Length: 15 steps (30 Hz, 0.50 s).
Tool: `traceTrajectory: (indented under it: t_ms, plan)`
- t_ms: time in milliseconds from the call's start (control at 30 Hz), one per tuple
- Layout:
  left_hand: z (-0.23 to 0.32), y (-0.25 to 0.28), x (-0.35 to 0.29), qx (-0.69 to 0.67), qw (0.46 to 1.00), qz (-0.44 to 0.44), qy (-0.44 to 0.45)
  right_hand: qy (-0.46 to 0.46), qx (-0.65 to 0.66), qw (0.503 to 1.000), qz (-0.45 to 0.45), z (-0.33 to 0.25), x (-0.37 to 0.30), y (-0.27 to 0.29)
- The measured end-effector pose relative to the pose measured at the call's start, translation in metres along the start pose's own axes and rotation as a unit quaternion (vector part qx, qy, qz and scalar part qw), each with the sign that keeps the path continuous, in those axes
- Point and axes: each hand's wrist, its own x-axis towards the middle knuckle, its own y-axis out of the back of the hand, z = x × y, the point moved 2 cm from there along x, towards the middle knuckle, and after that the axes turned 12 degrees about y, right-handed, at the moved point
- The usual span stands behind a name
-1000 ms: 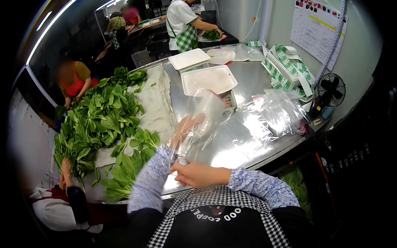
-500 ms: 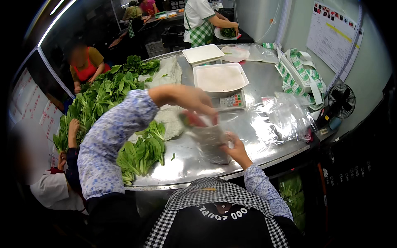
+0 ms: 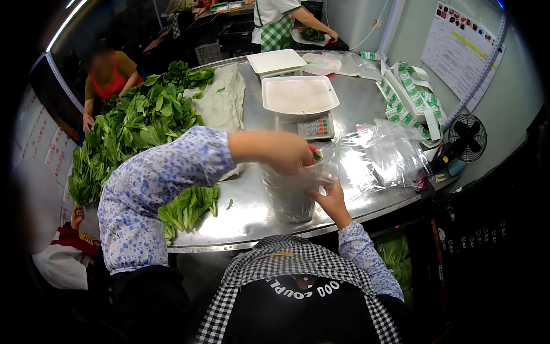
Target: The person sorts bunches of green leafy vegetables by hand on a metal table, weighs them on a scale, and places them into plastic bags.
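Observation:
A clear plastic bag hangs upright over the near part of the metal table, between my two hands. My left hand reaches across from the left, bent downward, its curled fingers at the top of the bag; motion blurs it a little. Beside those fingers a small red and green patch shows at the bag's mouth; I cannot tell whether it is print or contents. From the right, my right hand pinches the bag's side edge between thumb and fingers. A bunch of leafy greens lies left of the bag.
Heaped leafy greens cover the table's left side, beside a pale cloth. Behind the bag stands a scale with a white tray. Plastic bags, label strips and a fan are at right. Co-workers stand left and behind.
My left hand has moved slightly right, over the bag's mouth. The bag hangs straighter, and less red shows at its top. The view has shifted a little.

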Motion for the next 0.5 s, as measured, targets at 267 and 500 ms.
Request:
traceTrajectory:
  t_ms: [267,500]
  plan:
    - [-0.012,0.022,-0.014,-0.118,0.984,0.130,0.027,-0.016,0.075,0.996,-0.048,-0.061,0.023,-0.006]
    - [-0.002,0.037,-0.025,0.034,0.944,0.328,-0.012,-0.081,0.046,0.993,-0.066,-0.047,0.011,0.006]
